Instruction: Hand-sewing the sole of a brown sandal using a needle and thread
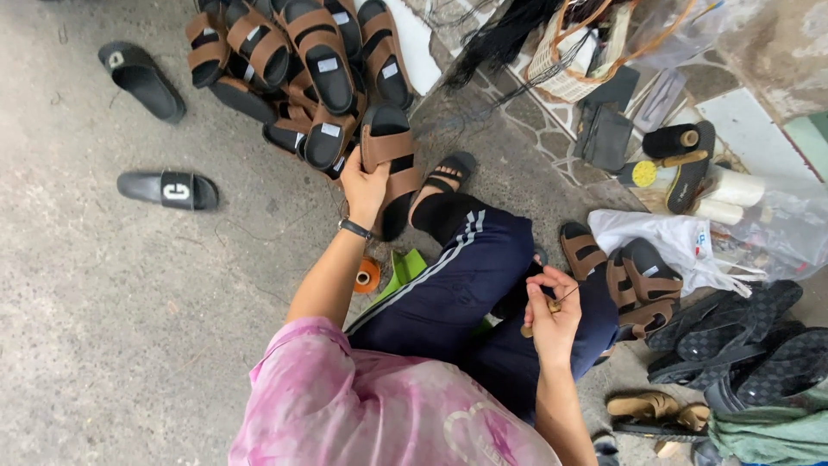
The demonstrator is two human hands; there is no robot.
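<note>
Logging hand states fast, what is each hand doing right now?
Left hand: closed on a brown sandal at the pile.
Right hand: closed, pinching a small wooden-handled tool over the lap.

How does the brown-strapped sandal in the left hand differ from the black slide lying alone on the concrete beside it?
The brown-strapped sandal has two brown straps over a black sole; the black slide has one wide black band with a white mark. The left hand grips the sandal, which points away from the person; the slide lies crosswise on the floor, untouched. Both have black soles and open toes.
</note>
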